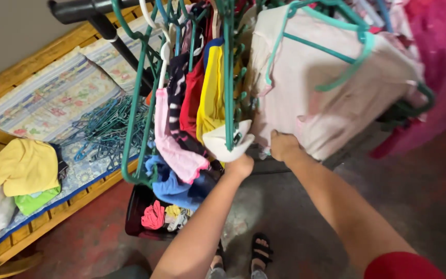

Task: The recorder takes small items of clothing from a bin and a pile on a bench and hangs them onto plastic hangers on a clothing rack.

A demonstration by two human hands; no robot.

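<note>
Hands | left (240, 164) grips white cloth (226, 144) | right (283, 145) clutches pink shirt (326, 93) | hangers (107, 129) beside

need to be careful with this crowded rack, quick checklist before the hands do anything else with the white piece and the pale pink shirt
1. Left hand grips the small white garment: ok, fingers closed on its lower edge.
2. Right hand holds the pale pink shirt: ok, gripping its bottom hem.
3. Pink shirt seated on its teal hanger: cannot tell, shirt is bunched and the hook is out of view.
4. White garment free of the green hanger bar: not ok, the bar crosses right in front of it.
5. Neighbouring clothes clear: not ok, the yellow garment hangs against the white one.
6. Floor footing: ok, sandalled feet stand on bare floor beside the dark basket.
</note>
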